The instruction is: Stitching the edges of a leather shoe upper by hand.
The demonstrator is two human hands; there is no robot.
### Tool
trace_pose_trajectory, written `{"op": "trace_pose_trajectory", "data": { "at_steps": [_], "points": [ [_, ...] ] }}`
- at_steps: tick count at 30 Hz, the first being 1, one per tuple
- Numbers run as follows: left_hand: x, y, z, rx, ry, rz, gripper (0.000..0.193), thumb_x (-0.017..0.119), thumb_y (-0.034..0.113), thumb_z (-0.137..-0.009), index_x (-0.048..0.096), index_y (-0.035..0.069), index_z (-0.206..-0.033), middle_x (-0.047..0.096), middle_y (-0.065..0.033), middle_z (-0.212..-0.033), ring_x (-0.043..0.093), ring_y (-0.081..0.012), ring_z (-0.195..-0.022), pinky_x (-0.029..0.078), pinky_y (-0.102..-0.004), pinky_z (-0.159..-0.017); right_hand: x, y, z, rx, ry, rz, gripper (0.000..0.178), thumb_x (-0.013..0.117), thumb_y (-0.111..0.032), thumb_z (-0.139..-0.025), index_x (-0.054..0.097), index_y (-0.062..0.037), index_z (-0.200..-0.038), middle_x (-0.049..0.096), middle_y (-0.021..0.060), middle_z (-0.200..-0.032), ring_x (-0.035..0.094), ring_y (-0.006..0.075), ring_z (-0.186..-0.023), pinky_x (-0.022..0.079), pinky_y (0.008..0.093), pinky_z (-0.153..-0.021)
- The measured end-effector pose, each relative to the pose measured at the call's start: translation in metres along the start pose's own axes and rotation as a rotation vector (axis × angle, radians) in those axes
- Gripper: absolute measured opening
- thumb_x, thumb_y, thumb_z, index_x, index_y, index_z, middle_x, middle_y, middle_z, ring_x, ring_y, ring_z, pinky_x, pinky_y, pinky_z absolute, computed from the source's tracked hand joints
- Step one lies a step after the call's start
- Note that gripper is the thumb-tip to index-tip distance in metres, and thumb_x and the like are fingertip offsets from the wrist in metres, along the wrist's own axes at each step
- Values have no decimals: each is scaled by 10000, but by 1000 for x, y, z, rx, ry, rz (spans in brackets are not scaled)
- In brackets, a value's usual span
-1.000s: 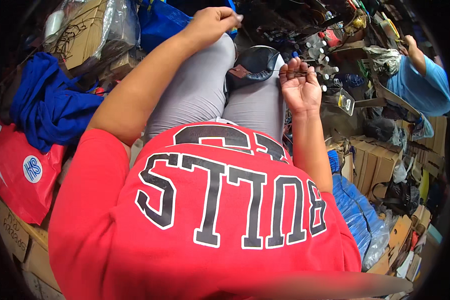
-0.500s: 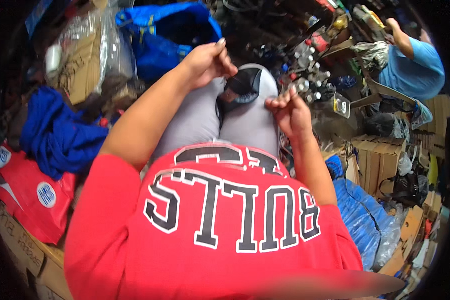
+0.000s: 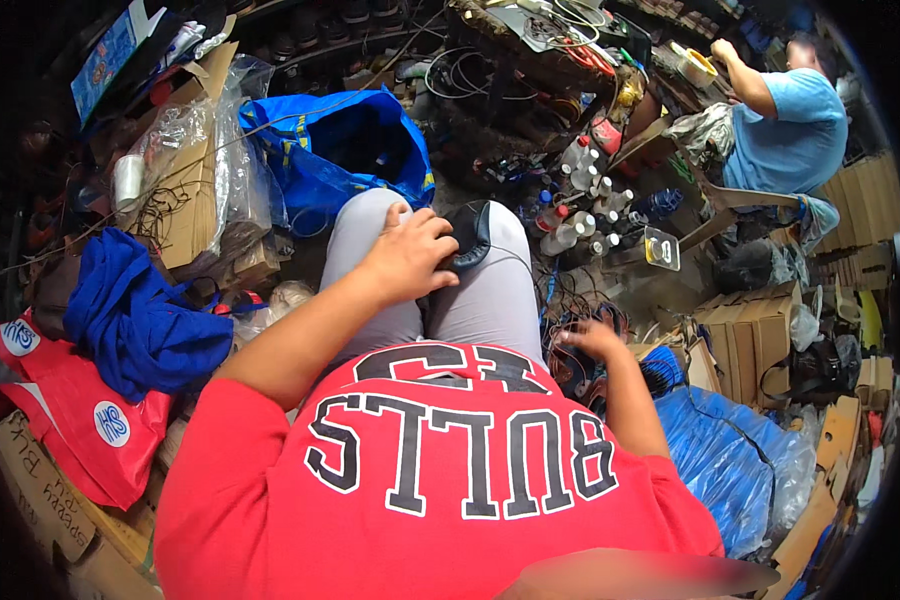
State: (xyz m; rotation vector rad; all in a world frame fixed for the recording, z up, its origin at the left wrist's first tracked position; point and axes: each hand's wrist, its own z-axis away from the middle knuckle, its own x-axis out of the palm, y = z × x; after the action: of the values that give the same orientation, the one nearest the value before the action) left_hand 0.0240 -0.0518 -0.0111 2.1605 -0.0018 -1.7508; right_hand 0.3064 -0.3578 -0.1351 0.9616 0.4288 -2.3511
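Observation:
A black, rounded, shoe-like thing rests between my raised knees, against the inside of the right thigh. My left hand lies across the left knee, its fingers curled onto the near left edge of it. From the black piece a thin dark thread runs over my right thigh and down toward my right hand. That right hand is out to the right of my thigh, above a tangle of thin cords. Its fingers are blurred, so whether they pinch the thread is unclear.
An open blue bag stands beyond my knees. Several plastic bottles cluster at the front right. A person in a light blue shirt sits farther off. Blue cloth and a red bag lie left; blue plastic sheeting and cardboard are right.
My left hand has come down from above the knees onto the black shoe-like thing. My right hand has moved down and outward to the right. The view has tilted, showing more of the far area.

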Motion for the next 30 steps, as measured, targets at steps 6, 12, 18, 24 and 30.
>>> {"op": "trace_pose_trajectory", "data": {
  "at_steps": [6,12,18,24,30],
  "points": [
    [12,-15,-16,-122,-97,416,300,677,302,-763,584,90,-953,588,-68,-970,560,-252,-965,247,-566,-963,-82,-42,-24,-244,286,-492,551,673,-411,-743,604,-26,-1131,631,196,-1063,614,277,-997,466,357,-852],
    [-38,-38,-27,-248,398,1051,210,588,130,-870,543,74,-1068,547,21,-877,499,-62,-797,430,-223,-727,-163,-147,-72,-545,566,-430,356,644,-317,-768,663,-66,-1019,644,189,-970,616,320,-926,474,362,-813],
    [-160,-53,-11,-190,624,249,242,676,45,-729,586,-8,-948,505,-110,-1106,585,-186,-876,490,-292,-709,-219,-209,-162,-311,724,-366,319,573,-329,-799,667,-104,-1004,617,201,-1045,580,367,-991,449,415,-860],
    [-138,-61,15,-291,30,-103,308,662,66,-588,601,39,-889,605,-91,-947,554,-287,-908,412,-380,-799,-247,-236,-257,-284,685,179,432,478,-410,-840,636,-88,-1079,605,198,-1096,570,365,-1036,447,436,-893],
    [-61,-66,31,-388,94,72,344,676,113,-644,603,73,-977,600,-79,-1057,536,-258,-1008,363,-391,-875,-253,-227,-355,-460,890,502,526,376,-455,-883,471,-139,-1292,468,204,-1297,466,356,-1190,358,455,-998]
  ]
}}
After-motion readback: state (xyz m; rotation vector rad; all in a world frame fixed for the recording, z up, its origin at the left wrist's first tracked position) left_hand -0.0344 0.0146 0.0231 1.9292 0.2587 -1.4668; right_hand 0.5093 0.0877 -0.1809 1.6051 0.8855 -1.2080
